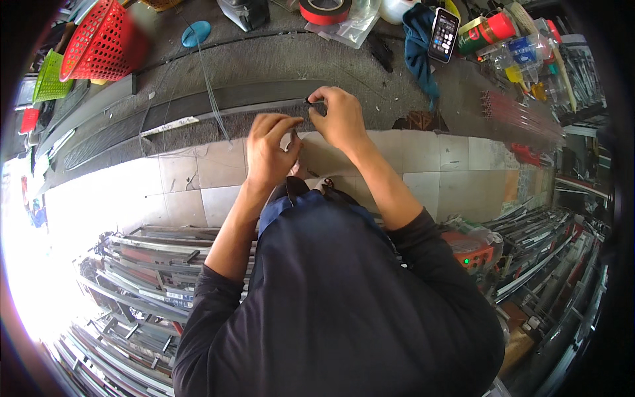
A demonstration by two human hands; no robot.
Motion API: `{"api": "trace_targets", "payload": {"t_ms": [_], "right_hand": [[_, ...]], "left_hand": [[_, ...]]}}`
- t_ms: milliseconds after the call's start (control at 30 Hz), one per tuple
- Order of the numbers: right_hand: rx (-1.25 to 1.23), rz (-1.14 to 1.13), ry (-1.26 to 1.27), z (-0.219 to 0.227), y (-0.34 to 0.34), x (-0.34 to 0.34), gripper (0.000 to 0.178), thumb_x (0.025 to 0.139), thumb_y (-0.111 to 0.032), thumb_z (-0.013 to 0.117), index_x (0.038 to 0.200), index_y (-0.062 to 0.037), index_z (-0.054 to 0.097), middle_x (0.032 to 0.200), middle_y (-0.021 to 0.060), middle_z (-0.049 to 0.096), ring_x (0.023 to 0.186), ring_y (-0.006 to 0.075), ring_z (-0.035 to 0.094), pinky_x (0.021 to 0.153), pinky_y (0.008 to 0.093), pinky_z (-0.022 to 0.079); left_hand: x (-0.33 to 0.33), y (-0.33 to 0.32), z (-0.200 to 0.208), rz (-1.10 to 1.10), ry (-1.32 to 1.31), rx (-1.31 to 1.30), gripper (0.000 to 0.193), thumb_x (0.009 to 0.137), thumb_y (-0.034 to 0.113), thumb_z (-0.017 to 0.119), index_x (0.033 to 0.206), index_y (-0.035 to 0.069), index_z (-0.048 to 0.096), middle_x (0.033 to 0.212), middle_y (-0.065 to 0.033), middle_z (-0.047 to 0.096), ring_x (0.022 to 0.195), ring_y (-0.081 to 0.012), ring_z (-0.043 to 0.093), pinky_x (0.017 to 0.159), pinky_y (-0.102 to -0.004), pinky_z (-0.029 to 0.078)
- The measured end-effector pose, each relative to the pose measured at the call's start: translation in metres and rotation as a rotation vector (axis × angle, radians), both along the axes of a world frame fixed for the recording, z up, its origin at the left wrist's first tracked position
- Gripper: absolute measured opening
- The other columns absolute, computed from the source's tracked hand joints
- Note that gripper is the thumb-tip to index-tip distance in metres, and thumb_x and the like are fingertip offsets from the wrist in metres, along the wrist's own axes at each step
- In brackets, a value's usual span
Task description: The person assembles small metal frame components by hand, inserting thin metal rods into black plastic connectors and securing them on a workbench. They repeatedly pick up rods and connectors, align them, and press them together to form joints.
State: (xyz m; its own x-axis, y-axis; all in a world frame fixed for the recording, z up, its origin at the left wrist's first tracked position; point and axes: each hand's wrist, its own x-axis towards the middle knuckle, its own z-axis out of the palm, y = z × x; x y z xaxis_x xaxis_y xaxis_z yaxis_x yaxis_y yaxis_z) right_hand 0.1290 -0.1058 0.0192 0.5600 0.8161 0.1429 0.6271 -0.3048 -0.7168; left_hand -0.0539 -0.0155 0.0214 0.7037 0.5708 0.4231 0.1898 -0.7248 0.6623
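My right hand is over the front edge of the dark workbench. Its thumb and forefinger pinch a small black piece, too small to name. Just left of it and a little nearer is my left hand, its fingers curled toward the thumb; whatever they hold, if anything, I cannot make out. Beyond both hands a long dark grey strip lies along the bench. Thin pale wires cross it at the left, near a narrow white label.
A red perforated basket and a green one stand far left. Red tape, a teal cloth, a phone and bottles lie along the back. Metal bars fill racks behind me; clear rods lie right.
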Motion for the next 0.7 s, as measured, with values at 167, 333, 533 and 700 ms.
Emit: {"api": "trace_targets", "payload": {"t_ms": [167, 333, 533, 700], "right_hand": [[0.031, 0.103, -0.165, 0.013, 0.021, 0.016, 0.017, 0.090, -0.008, 0.090, 0.104, -0.0041, 0.083, 0.099, 0.0167, 0.081, 0.084, 0.0376, 0.078, 0.077, 0.0478, 0.059], [0.041, 0.167, -0.133, 0.020, 0.031, 0.029, 0.016, 0.091, -0.005, 0.088, 0.107, -0.0042, 0.084, 0.102, 0.0151, 0.083, 0.084, 0.0351, 0.078, 0.075, 0.0432, 0.059], [0.011, 0.145, -0.050, 0.026, 0.031, 0.036, 0.017, 0.096, -0.007, 0.088, 0.113, -0.0039, 0.086, 0.104, 0.0162, 0.083, 0.086, 0.0320, 0.080, 0.072, 0.0405, 0.062], [0.022, 0.199, -0.016, 0.026, 0.032, 0.043, 0.017, 0.096, -0.006, 0.087, 0.112, -0.0037, 0.086, 0.105, 0.0162, 0.084, 0.088, 0.0313, 0.081, 0.072, 0.0393, 0.063]], "left_hand": [[0.025, 0.050, -0.006, -0.019, 0.024, 0.314, 0.039, 0.081, 0.007, 0.090, 0.118, 0.015, 0.085, 0.121, -0.0027, 0.075, 0.118, -0.0277, 0.069, 0.103, -0.0469, 0.051], [0.042, 0.085, -0.020, -0.188, -0.002, 0.306, 0.031, 0.082, 0.010, 0.093, 0.111, 0.015, 0.085, 0.114, -0.0021, 0.076, 0.110, -0.0259, 0.072, 0.093, -0.0432, 0.055], [0.045, 0.108, -0.013, -0.323, -0.060, 0.252, 0.028, 0.083, 0.010, 0.094, 0.110, 0.011, 0.085, 0.108, -0.0042, 0.078, 0.097, -0.0254, 0.074, 0.084, -0.0422, 0.060], [0.049, 0.118, -0.009, -0.364, -0.063, 0.199, 0.028, 0.084, 0.010, 0.094, 0.110, 0.010, 0.086, 0.107, -0.0054, 0.078, 0.093, -0.0254, 0.075, 0.081, -0.0421, 0.062]]}}
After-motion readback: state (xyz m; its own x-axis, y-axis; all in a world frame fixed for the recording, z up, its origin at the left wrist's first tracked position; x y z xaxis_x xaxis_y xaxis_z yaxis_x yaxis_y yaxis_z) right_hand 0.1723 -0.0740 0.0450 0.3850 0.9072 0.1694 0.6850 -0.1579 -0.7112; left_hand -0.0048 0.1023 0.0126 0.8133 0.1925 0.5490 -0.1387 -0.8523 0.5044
